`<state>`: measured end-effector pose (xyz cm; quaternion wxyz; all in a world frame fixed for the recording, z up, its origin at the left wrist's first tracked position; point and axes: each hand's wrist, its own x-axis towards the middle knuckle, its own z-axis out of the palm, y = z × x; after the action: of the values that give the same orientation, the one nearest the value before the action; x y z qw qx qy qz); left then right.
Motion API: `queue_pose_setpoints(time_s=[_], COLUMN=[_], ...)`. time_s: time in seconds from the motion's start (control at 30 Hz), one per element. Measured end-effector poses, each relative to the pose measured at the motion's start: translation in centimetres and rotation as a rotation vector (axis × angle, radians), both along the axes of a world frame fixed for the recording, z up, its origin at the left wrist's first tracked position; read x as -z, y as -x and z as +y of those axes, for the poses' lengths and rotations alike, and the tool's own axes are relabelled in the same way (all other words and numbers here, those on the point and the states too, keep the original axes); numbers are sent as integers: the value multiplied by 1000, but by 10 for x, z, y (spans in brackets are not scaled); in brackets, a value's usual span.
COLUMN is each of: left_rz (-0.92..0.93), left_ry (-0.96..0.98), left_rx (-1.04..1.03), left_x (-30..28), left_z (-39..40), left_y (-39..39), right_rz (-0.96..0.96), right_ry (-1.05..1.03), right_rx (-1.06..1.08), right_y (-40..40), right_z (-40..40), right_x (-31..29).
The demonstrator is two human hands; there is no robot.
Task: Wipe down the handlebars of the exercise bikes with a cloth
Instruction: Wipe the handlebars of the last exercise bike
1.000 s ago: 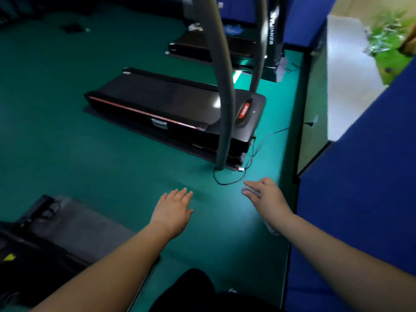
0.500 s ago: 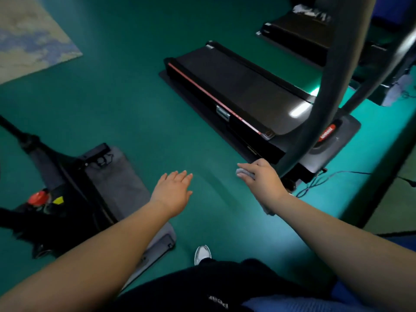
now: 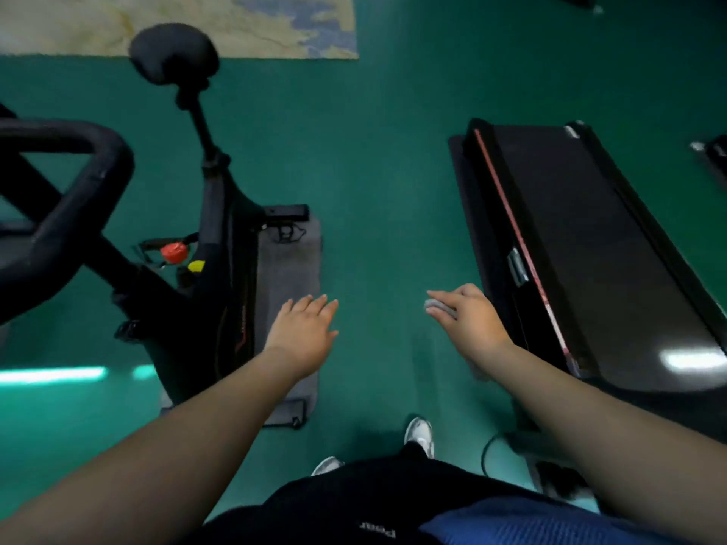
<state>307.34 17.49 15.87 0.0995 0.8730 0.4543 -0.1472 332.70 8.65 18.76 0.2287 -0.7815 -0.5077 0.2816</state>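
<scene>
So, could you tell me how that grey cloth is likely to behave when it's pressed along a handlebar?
The cloth sits bunched in the right hand, so it is probably soft and floppy. It likely weighs little and should wrap the handlebar easily.

Floor (image 3: 385, 159): solid teal-green. Rug (image 3: 177, 21), 11 o'clock: cream, mottled blue patches. Exercise bike (image 3: 220, 269), 9 o'clock: black; red knob (image 3: 174, 252), yellow tab (image 3: 196, 265). Treadmill (image 3: 582, 245), 3 o'clock: black, red edge stripe. Cloth (image 3: 440, 308): grey. Mat (image 3: 287, 293): grey.

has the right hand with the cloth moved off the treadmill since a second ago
Yes. The right hand, gripping the cloth, has moved from near the treadmill's front upright back along its left side, toward the exercise bike.
</scene>
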Motion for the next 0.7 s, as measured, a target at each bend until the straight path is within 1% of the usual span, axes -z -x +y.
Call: queue_pose_setpoints(time_s=[0.13,0.27,0.4,0.53,0.7], left_rz=[-39,-51,-15,-2,-6], left_ry=[-10,-23,-42,-39,-37], left_rx=[-206,-369,-480,-582,-633], left_x=[-4,-7,-6,-1,2], left_z=[3,6,12,34,68], left_y=[-8,-8,2,14,23], right_rz=[-52,-48,-53,38,4], right_ry=[11,-12,-16,-36,-71], right_rx=[-190,-326,-428,-510,-580], right_y=[-22,-26,-13,4,18], right_z=[51,92,136,179,235], right_x=[0,0,1,0,-2])
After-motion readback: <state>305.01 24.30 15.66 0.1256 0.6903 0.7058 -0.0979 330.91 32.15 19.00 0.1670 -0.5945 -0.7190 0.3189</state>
